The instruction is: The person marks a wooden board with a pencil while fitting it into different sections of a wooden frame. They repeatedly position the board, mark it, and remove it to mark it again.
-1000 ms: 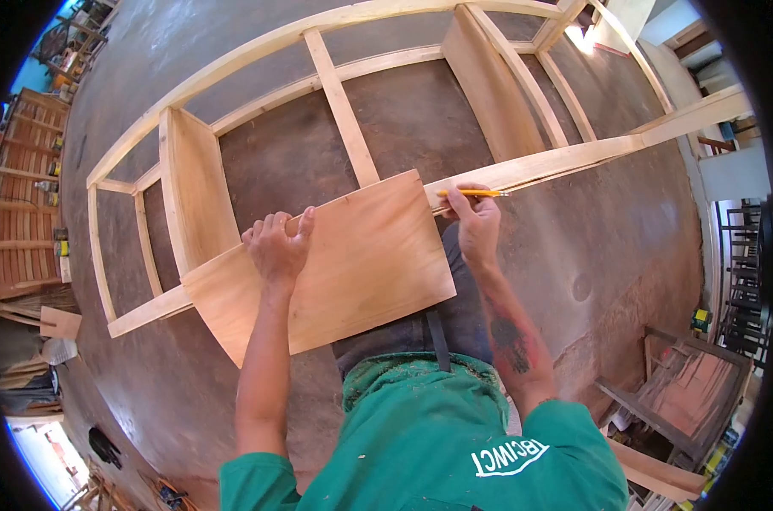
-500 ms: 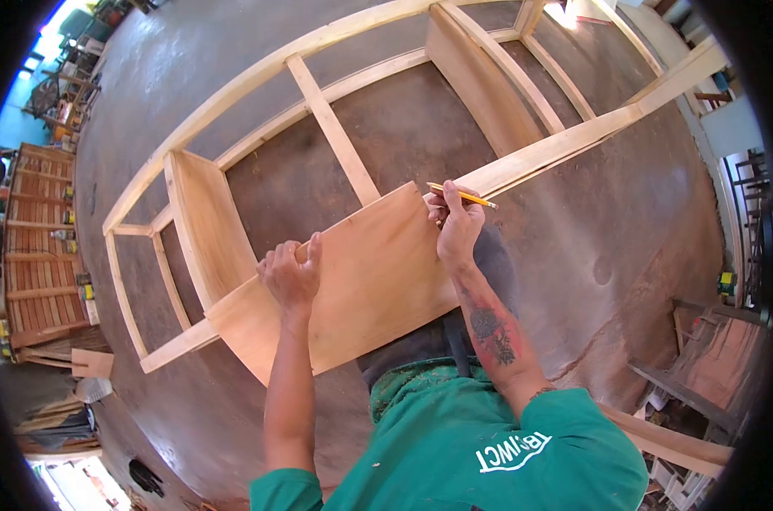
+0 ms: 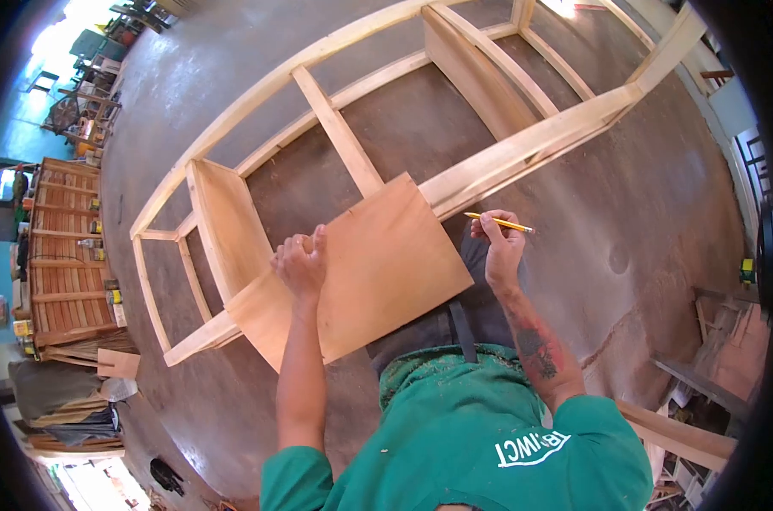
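A flat plywood board [image 3: 390,268] lies slanted across the near rail of a long wooden frame [image 3: 531,145], its lower edge close to my lap. My left hand [image 3: 301,266] grips the board's far edge, thumb pointing up along it. Off the board's right end, my right hand [image 3: 503,255] pinches a yellow pencil [image 3: 516,226] between thumb and fingers. The pencil points left, apart from the board.
Upright panels [image 3: 229,226] and crossbars [image 3: 339,132] divide the frame on the concrete floor [image 3: 650,204]. A slatted wooden piece [image 3: 67,255] stands at the left. Timber scraps [image 3: 693,439] lie at lower right.
My right hand with the pencil has moved right, away from the board's end. The board has turned slightly, its right end now fully exposed. My left hand keeps its grip.
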Available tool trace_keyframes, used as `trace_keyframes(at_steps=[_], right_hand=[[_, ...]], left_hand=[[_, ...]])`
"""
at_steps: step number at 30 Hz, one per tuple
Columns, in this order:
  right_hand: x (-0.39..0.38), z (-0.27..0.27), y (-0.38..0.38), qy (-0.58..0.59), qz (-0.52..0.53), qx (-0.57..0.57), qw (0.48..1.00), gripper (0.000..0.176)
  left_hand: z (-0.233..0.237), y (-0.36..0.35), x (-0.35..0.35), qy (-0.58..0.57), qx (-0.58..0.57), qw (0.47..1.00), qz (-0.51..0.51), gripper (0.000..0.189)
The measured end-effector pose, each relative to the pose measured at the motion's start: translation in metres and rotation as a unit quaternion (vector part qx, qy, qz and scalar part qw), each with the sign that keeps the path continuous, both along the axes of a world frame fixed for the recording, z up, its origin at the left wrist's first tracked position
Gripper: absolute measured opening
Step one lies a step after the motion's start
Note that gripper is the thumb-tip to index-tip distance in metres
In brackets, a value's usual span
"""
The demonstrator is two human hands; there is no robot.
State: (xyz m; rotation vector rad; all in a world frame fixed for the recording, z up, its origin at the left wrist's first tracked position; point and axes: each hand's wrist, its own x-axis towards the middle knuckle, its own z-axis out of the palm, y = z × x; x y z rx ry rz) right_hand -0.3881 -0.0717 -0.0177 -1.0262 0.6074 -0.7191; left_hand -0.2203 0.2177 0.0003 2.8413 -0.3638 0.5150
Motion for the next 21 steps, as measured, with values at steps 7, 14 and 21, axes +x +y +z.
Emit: trace_keyframes(at_steps=[7, 14, 21], right_hand=[[-0.074, 0.007, -0.03, 0.12, 0.276, 0.037, 0.953, 0.016], [-0.095, -0.008, -0.018, 0.174, 0.293, -0.025, 0.94, 0.017], [-0.089, -0.014, -0.008, 0.136, 0.255, 0.015, 0.957, 0.016]], left_hand=[[0.005, -0.004, -0.003, 0.024, 0.008, 0.999, 0.02, 0.048], [0.005, -0.005, -0.004, 0.029, 0.003, 0.999, 0.021, 0.05], [0.007, -0.005, -0.004, 0.023, 0.001, 0.999, 0.023, 0.05]])
